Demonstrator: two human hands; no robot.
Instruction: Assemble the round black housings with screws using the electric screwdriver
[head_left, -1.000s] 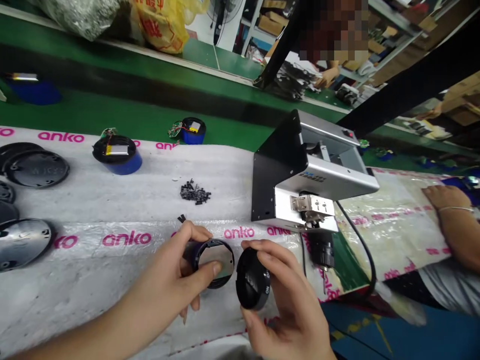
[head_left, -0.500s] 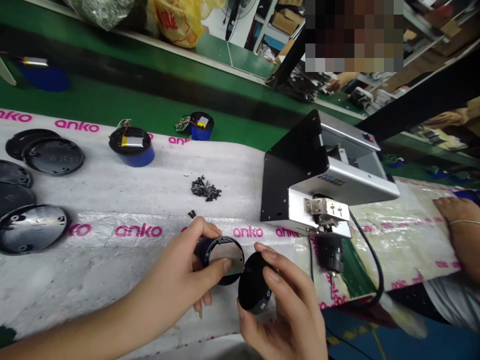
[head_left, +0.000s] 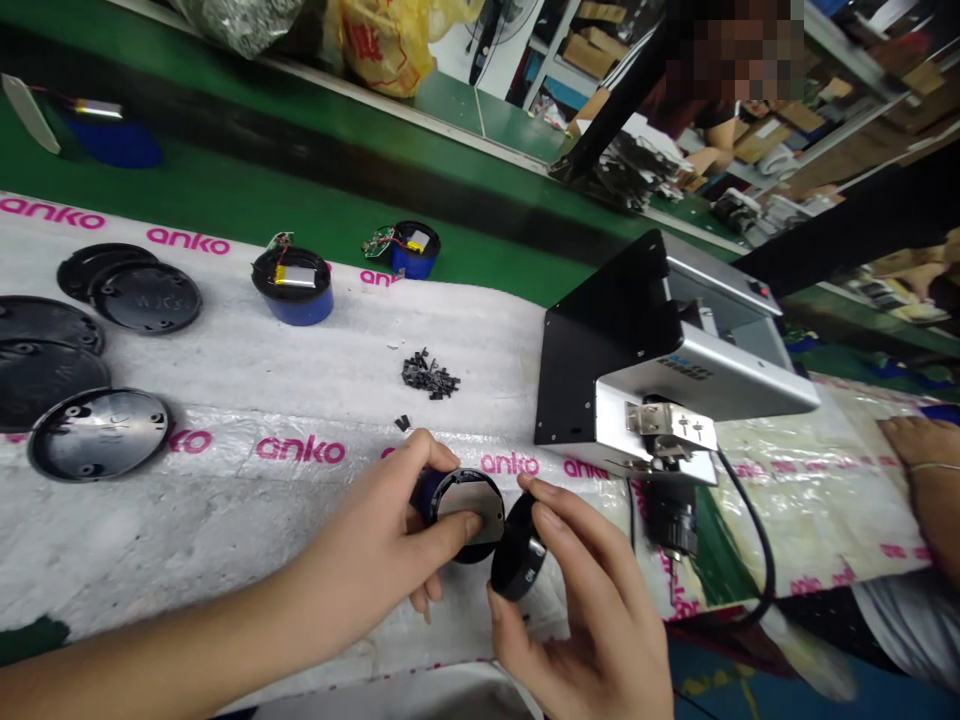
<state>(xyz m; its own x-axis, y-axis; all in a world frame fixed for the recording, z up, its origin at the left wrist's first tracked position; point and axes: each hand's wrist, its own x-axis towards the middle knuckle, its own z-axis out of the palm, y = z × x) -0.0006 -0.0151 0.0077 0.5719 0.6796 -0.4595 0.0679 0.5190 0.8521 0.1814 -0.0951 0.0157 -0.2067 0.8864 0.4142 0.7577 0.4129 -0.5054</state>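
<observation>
My left hand (head_left: 405, 530) is closed around a round blue-and-black housing (head_left: 484, 500), its thumb pressed on the grey plate inside the open end. Beside it, my right hand (head_left: 592, 600) grips a black round cap (head_left: 517, 550) by its edge, tilted, with the white letters "ON" on its side. The cap and the housing are very close together; whether they touch I cannot tell. Just beyond the left hand lies a pile of small black pieces (head_left: 431, 375), with a couple of loose ones (head_left: 403, 423) nearer to me.
A silver-and-black machine (head_left: 622, 350) with a chuck stands to the right, its black cable (head_left: 757, 520) looping down. Black discs (head_left: 105, 435) lie at the left. Blue housings with batteries and wires (head_left: 300, 300) stand farther back. At the right edge is another person's arm (head_left: 930, 480).
My right hand has turned the black cap so that more of its lettered side shows. The whole view has shifted slightly, and the left hand still holds the housing.
</observation>
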